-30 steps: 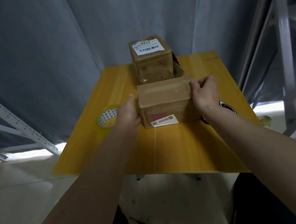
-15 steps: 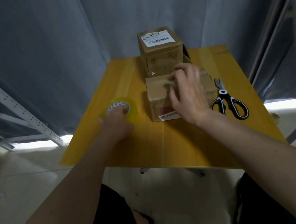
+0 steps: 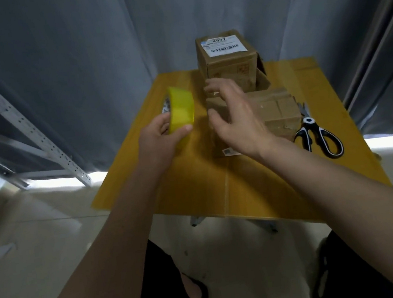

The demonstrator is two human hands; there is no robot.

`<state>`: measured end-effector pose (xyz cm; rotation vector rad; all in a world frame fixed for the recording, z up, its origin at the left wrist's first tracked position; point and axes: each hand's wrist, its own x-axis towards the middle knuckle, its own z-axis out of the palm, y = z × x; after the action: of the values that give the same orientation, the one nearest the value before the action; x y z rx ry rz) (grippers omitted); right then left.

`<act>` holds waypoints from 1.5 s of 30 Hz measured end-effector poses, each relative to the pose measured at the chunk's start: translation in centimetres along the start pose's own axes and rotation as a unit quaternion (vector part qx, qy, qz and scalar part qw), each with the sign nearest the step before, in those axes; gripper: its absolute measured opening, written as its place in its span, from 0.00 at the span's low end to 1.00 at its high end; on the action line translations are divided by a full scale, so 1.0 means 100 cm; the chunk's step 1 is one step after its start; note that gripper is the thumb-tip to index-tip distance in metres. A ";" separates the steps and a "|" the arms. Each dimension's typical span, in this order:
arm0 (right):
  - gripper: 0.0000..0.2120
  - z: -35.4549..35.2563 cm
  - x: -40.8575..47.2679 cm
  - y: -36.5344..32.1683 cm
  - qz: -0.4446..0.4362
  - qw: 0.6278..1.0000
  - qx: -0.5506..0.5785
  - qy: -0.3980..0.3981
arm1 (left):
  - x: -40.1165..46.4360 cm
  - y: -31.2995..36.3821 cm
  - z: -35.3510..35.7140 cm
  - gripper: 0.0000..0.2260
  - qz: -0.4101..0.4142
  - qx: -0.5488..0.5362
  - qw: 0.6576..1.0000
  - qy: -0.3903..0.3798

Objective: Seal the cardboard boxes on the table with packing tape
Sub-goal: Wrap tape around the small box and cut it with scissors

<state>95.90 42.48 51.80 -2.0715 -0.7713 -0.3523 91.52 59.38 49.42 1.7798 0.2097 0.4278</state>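
A roll of yellow packing tape [image 3: 181,109] is lifted off the wooden table [image 3: 193,174], held on edge by my left hand [image 3: 161,136], whose fingers and thumb curl round it. A low cardboard box [image 3: 276,110] lies in the table's middle, and my right hand [image 3: 233,116] hovers over its left end with relaxed, spread fingers and holds nothing. Behind it stands a taller cardboard box [image 3: 227,59] with a white barcode label on top and a flap hanging open at its right side.
Black and white scissors [image 3: 318,135] lie on the table right of the low box. Grey curtains hang behind the table. Metal shelf frames stand at the far left [image 3: 21,137] and far right. The table's near edge [image 3: 224,212] sits above my legs.
My left hand has lifted the tape roll off the table and turned it on edge. My right hand has slid left over the low box. The view has shifted left.
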 end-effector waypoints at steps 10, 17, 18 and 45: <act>0.27 -0.020 0.015 -0.029 -0.034 0.998 0.052 -0.008 | -0.015 0.057 0.011 0.12 0.076 -0.069 0.993 -0.051; 0.19 -0.029 0.009 -0.027 -0.021 0.998 0.051 0.024 | -0.021 0.064 0.024 0.10 0.046 -0.085 0.994 -0.058; 0.18 -0.030 0.009 -0.028 -0.016 0.998 0.049 0.033 | -0.022 0.065 0.026 0.10 0.044 -0.087 0.994 -0.057; 0.03 -0.071 0.039 0.004 0.120 0.980 0.041 0.152 | 0.002 0.059 0.089 0.16 0.092 -0.078 0.991 -0.049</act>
<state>99.40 38.06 57.57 -1.9454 -0.3428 -0.4797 94.68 49.95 53.40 1.6665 -0.0581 0.4735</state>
